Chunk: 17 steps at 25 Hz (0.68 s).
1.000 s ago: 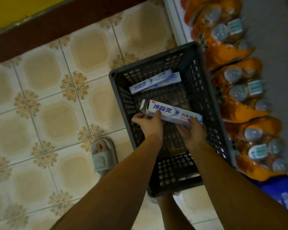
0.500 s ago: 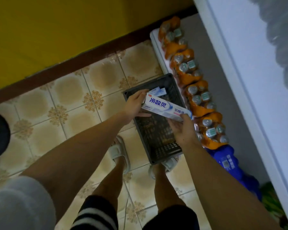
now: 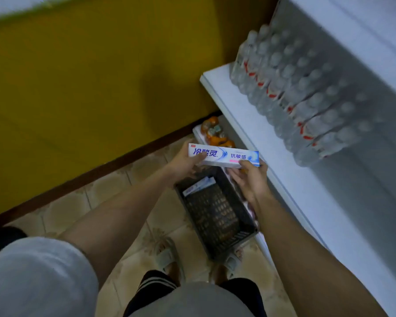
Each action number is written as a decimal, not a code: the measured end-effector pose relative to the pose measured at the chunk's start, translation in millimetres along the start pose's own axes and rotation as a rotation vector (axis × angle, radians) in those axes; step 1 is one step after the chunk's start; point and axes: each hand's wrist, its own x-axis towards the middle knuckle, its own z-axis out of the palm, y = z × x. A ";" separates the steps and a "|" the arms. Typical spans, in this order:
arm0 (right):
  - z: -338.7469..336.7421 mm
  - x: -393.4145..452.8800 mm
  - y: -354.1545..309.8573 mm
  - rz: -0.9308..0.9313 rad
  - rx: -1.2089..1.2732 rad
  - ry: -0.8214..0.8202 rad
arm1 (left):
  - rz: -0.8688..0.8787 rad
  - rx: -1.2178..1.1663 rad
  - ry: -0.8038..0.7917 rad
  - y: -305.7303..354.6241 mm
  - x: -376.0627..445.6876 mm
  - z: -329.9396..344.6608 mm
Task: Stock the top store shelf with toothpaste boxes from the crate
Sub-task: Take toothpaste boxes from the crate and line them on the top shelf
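Note:
A white and blue toothpaste box [image 3: 224, 155] is held level above the dark plastic crate [image 3: 236, 234] on the floor. My left hand [image 3: 183, 164] grips its left end, thumb on the front face. My right hand [image 3: 249, 177] holds its right end from below. At least one more toothpaste box [image 3: 199, 186] lies in the far end of the crate. The white store shelf [image 3: 256, 133] runs along the right, its front edge beside my right hand.
Shrink-wrapped packs of clear water bottles [image 3: 302, 94] fill the back of that shelf. Orange drink bottles [image 3: 215, 133] sit on a lower shelf near the floor. A yellow wall [image 3: 89, 88] with a brown skirting stands ahead. My sandalled feet [image 3: 167, 259] are by the crate.
Both hands have lifted the toothpaste box up out of the crate to the height of the white shelf. My view has risen from the floor to the shelf with water bottles.

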 end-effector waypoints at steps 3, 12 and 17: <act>22.8 -25.7 -54.0 -0.128 -0.157 -0.013 | 0.091 0.125 -0.099 46.9 -14.9 -25.6; 54.9 -88.5 -158.6 -0.275 -0.582 -0.203 | 0.214 0.129 -0.213 161.1 -48.7 -50.4; 52.3 -103.0 -192.2 -0.369 -0.553 -0.195 | 0.077 -0.021 -0.456 206.6 -64.8 -52.0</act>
